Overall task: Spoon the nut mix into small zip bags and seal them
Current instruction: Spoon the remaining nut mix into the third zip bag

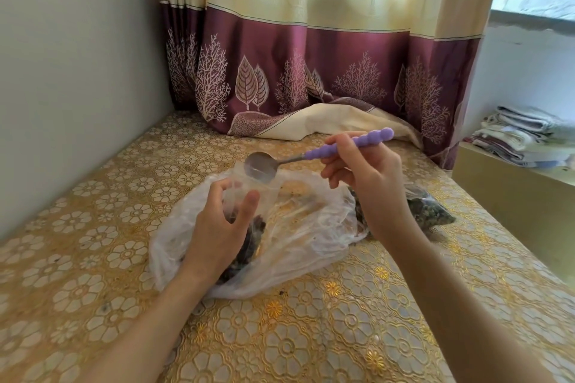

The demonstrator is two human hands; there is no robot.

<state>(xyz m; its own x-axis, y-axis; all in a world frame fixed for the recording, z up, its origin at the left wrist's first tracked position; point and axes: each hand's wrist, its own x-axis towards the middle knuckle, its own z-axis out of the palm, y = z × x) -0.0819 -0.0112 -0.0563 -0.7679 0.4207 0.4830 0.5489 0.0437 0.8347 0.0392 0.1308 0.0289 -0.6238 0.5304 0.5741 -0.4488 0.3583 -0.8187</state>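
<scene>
The left hand is partly hiding the nut mix inside the small zip bag, fingers curling round it above the large plastic bag. The right hand is pinching the purple-handled spoon, its bowl sitting at the zip bag's mouth.

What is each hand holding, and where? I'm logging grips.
Right hand grips the spoon by its purple handle; left hand holds the small zip bag below its open mouth.

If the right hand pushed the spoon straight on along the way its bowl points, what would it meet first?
Most likely the open mouth of the small zip bag gripped by the left hand. The spoon in the right hand has its bowl at the bag's rim, though depth is uncertain.
</scene>
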